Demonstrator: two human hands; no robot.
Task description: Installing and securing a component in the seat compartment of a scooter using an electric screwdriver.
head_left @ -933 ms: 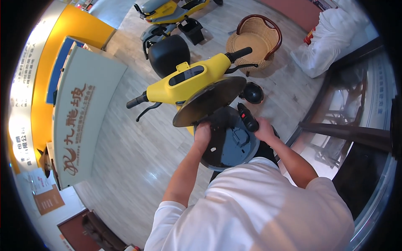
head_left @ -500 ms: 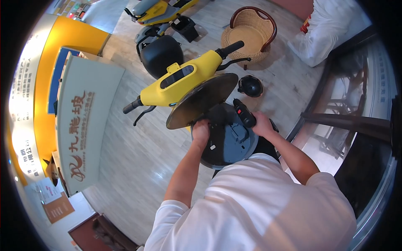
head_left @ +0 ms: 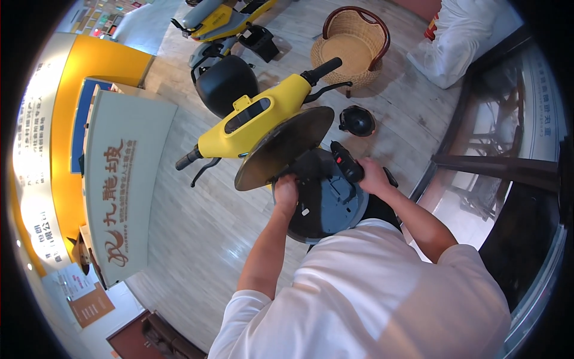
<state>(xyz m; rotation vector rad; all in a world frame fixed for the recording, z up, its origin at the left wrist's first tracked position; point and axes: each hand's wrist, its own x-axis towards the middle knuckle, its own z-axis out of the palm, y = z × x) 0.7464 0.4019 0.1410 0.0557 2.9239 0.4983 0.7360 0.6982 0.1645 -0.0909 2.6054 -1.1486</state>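
My right hand (head_left: 373,175) is wrapped round a black cordless drill (head_left: 347,163) with a red mark; its nose points forward and left over a round shell (head_left: 323,209). This shell is black with a grey-blue inner part, and sits against my front. My left hand (head_left: 287,190) is closed at the shell's left edge, its fingertips partly hidden. Just beyond, a dark oval panel (head_left: 287,149) stands tilted behind the yellow handlebar cover (head_left: 257,122) of a scooter. Where the drill's tip meets anything, I cannot make out.
A black bowl-shaped object (head_left: 357,121) lies on the floor, near a wicker chair (head_left: 347,54). Beyond the handlebar is a black rounded box (head_left: 227,87); another yellow scooter (head_left: 221,21) stands farther off. A white counter (head_left: 128,185) is at left, a glass door (head_left: 496,167) at right.
The view has shifted slightly, and the handlebar and oval panel appear a little lower and to the left. Both hands keep their places at the shell, the drill still in the right one.
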